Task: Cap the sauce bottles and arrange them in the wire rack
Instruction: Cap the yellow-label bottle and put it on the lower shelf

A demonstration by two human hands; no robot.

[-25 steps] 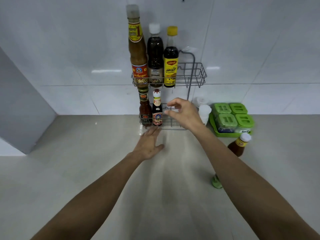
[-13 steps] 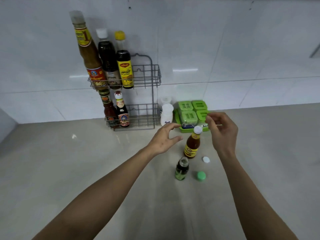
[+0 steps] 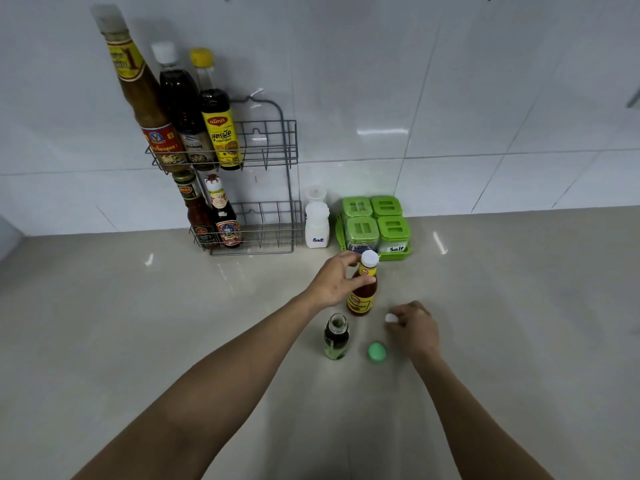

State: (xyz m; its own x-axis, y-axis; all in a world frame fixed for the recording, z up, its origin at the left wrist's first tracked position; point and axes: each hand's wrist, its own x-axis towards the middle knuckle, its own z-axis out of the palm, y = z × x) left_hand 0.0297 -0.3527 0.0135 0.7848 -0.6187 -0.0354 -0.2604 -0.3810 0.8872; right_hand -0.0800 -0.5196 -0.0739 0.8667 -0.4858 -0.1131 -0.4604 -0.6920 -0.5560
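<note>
My left hand (image 3: 334, 282) grips the neck of an orange-brown sauce bottle (image 3: 362, 296) that stands on the counter, a white top on it. My right hand (image 3: 414, 329) rests low on the counter with its fingertips closed on a small white cap (image 3: 391, 318). An uncapped dark green bottle (image 3: 336, 337) stands just in front, its green cap (image 3: 376, 351) lying beside it. The two-tier wire rack (image 3: 273, 161) against the wall holds three tall bottles (image 3: 183, 109) on top and two small ones (image 3: 214, 216) below, all at its left side.
A white salt shaker (image 3: 316, 221) stands right of the rack. Beside it is a green tray with several green-lidded jars (image 3: 375, 225). The tiled wall runs close behind the beige counter.
My left hand moved onto the orange-brown bottle and took its neck. My right hand dropped from above the bottle down to the white cap on the counter. The view shifted slightly.
</note>
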